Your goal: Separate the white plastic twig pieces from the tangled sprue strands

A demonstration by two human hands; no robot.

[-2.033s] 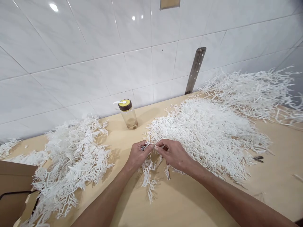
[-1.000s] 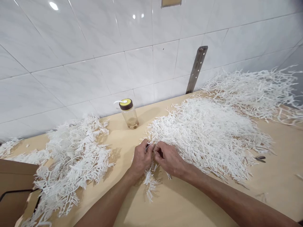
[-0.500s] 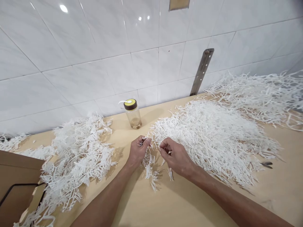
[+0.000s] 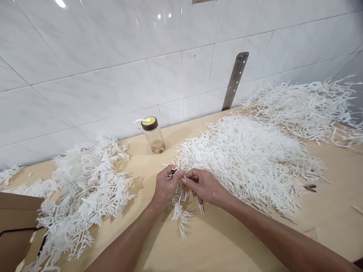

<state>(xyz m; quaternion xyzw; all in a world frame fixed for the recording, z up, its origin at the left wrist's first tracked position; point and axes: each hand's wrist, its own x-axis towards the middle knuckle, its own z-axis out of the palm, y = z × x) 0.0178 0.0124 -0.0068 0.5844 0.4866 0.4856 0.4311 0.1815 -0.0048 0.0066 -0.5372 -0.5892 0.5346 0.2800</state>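
Observation:
My left hand [image 4: 166, 189] is closed on a thin white branched strand [image 4: 176, 166], pinched between thumb and forefinger. Something small and dark shows in its curled fingers, too hidden to name. My right hand [image 4: 208, 188] meets it fingertip to fingertip, its thumb and forefinger pinched at the same strand. Below the hands, a short cluster of white branched pieces [image 4: 181, 219] lies on or just above the table. Right beside my right hand spreads a large heap of fine white strands [image 4: 249, 162].
A looser white heap [image 4: 90, 192] covers the left side, by a cardboard box [image 4: 19, 213]. Behind the hands stands a clear jar [image 4: 154, 139] with a yellow-topped lid. A perforated metal strip [image 4: 235, 83] leans on the tiled wall. A small dark tool [image 4: 310, 187] lies at the right heap's edge.
My right hand has moved left, closing the gap to my left hand, and their fingertips now come together at the strand. The view has shifted slightly.

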